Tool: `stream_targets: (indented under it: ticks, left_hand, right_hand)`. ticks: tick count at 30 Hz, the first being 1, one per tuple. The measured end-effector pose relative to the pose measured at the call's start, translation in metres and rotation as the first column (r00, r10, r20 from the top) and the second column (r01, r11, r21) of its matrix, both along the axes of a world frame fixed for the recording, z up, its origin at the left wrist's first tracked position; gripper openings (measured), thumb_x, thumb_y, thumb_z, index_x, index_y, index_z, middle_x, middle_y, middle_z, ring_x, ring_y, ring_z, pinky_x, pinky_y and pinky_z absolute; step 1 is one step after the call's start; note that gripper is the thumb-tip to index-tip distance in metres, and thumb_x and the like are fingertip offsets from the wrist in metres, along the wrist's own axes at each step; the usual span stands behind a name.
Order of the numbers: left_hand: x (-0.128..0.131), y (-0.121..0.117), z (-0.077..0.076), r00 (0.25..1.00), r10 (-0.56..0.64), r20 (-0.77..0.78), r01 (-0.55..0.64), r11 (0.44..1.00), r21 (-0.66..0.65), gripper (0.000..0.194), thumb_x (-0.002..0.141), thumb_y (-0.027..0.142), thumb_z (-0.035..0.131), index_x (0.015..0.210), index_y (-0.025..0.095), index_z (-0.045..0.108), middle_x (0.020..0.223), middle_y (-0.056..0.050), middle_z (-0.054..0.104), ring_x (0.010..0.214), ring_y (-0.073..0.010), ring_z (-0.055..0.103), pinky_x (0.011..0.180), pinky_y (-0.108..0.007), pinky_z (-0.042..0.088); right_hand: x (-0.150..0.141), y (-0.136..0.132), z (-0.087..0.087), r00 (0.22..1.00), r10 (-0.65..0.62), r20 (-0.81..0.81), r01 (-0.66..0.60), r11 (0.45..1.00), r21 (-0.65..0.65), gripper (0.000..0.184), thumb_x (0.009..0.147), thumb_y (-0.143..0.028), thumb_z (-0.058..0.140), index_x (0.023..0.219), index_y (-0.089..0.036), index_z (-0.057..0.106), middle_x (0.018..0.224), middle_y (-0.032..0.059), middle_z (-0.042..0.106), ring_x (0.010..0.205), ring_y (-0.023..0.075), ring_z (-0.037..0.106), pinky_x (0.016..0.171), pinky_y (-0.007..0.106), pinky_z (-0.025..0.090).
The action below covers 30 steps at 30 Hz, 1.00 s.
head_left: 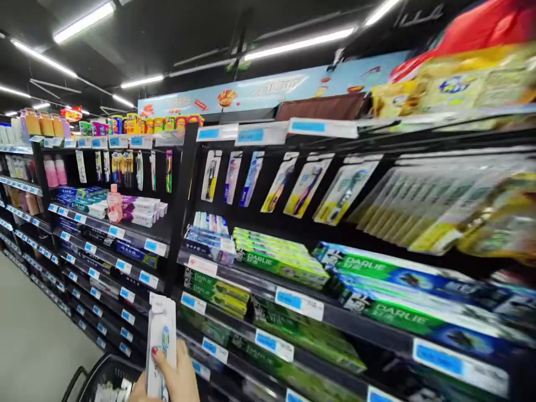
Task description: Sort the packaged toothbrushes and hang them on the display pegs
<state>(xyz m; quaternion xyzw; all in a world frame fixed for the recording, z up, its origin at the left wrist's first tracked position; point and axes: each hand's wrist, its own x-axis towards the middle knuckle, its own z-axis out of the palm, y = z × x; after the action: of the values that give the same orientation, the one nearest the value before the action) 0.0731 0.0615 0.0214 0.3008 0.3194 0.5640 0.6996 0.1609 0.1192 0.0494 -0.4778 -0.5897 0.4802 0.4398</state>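
At the bottom of the head view, a small stack of white toothbrush packs [161, 326] stands upright, with blue and green print on the front one. My right hand [184, 374] grips the stack from the right, its red-nailed thumb across the front and fingers behind. My left hand [139, 389] holds its lower left edge; most of this hand is cut off by the frame. Just left and below is a black shopping basket [119, 363] with white packs [114, 392] inside. Blister-packed toothbrushes [307, 184] hang on the shelf unit ahead.
Green Darlie toothpaste boxes [276, 257] fill the shelves under the hanging toothbrushes. A pink bottle [114, 205] stands among boxes on the left bay. Price-tag rails [299, 303] edge the shelves. Yellow bags [452, 84] sit on top at right. Grey floor [37, 329] runs along the left.
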Motion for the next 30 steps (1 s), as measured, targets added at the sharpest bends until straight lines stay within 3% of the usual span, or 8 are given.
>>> stream_targets:
  ticks: [2,4,8,14,21,26,28,30]
  left_hand:
    - [-0.004,-0.015,-0.012,0.998,0.034,0.043,-0.03,0.996,-0.09,0.06,0.055,0.025,0.073,0.112,0.024,0.054,0.084,-0.006,0.067,0.087,-0.0296,0.061,0.073,-0.043,0.047]
    - [-0.009,-0.033,-0.024,0.989,0.097,0.114,-0.072,0.975,-0.212,0.07,0.043,0.013,0.072,0.111,0.018,0.055,0.075,-0.006,0.069,0.076,-0.0301,0.064,0.067,-0.039,0.048]
    - [-0.019,-0.064,-0.041,0.984,0.08,0.16,-0.02,0.938,-0.347,0.072,0.042,0.004,0.065,0.112,0.017,0.054,0.072,-0.005,0.07,0.068,-0.0259,0.065,0.06,-0.032,0.048]
    - [-0.022,-0.088,-0.049,0.965,-0.024,0.262,0.122,0.924,-0.363,0.069,0.048,0.015,0.068,0.115,0.015,0.053,0.068,-0.005,0.071,0.074,-0.0277,0.066,0.068,-0.034,0.048]
    - [-0.023,-0.098,-0.056,0.926,-0.124,0.358,0.243,0.919,-0.311,0.069,0.053,0.012,0.068,0.119,0.017,0.05,0.081,-0.008,0.071,0.079,-0.0296,0.065,0.073,-0.038,0.047]
    - [-0.026,-0.101,-0.056,0.927,-0.146,0.346,0.259,0.916,-0.307,0.054,0.058,0.009,0.062,0.111,0.015,0.055,0.076,-0.007,0.07,0.073,-0.0259,0.065,0.071,-0.037,0.047]
    - [-0.027,-0.101,-0.054,0.93,-0.155,0.332,0.266,0.909,-0.32,0.04,0.059,0.012,0.059,0.099,0.011,0.062,0.07,-0.008,0.069,0.065,-0.0243,0.064,0.065,-0.036,0.047]
    - [-0.03,-0.101,-0.05,0.928,-0.163,0.334,0.277,0.903,-0.328,0.03,0.059,0.016,0.058,0.087,0.008,0.064,0.064,-0.01,0.067,0.059,-0.0226,0.062,0.059,-0.034,0.046]
  right_hand:
    - [-0.003,-0.016,-0.002,0.981,-0.106,0.162,0.094,0.992,0.081,0.041,0.059,-0.042,0.064,0.09,-0.016,0.062,0.092,0.0136,0.059,0.091,0.033,0.054,0.084,0.045,0.038]
    - [-0.005,-0.035,-0.001,0.977,-0.118,0.18,0.107,0.992,0.068,0.043,0.064,-0.04,0.061,0.1,-0.016,0.056,0.099,0.0131,0.057,0.093,0.0301,0.054,0.084,0.041,0.039]
    - [-0.011,-0.069,-0.004,0.977,-0.122,0.177,0.13,0.991,-0.034,0.041,0.068,-0.038,0.06,0.104,-0.02,0.053,0.099,0.0087,0.06,0.09,0.0269,0.055,0.078,0.036,0.04]
    - [-0.006,-0.104,-0.017,0.959,-0.196,0.206,0.205,0.978,-0.023,0.026,0.075,-0.041,0.055,0.091,-0.022,0.06,0.091,0.0072,0.061,0.085,0.026,0.055,0.073,0.034,0.04]
    - [0.003,-0.116,-0.025,0.968,-0.235,0.09,0.241,0.968,-0.065,0.024,0.074,-0.042,0.056,0.083,-0.02,0.061,0.085,0.0067,0.059,0.079,0.0245,0.056,0.069,0.034,0.043]
    - [0.007,-0.115,-0.03,0.952,-0.199,-0.233,0.13,0.95,-0.284,0.03,0.071,-0.039,0.061,0.093,-0.02,0.055,0.086,0.0043,0.062,0.077,0.0222,0.058,0.067,0.031,0.045]
    - [0.01,-0.114,-0.032,0.866,-0.218,-0.45,0.066,0.942,-0.33,0.032,0.07,-0.038,0.063,0.096,-0.021,0.054,0.076,0.0,0.058,0.063,0.0161,0.055,0.059,0.027,0.045]
    - [0.015,-0.112,-0.035,0.723,-0.225,-0.653,-0.057,0.923,-0.381,0.029,0.072,-0.038,0.059,0.096,-0.022,0.055,0.063,-0.0048,0.048,0.042,0.0081,0.041,0.043,0.021,0.038]
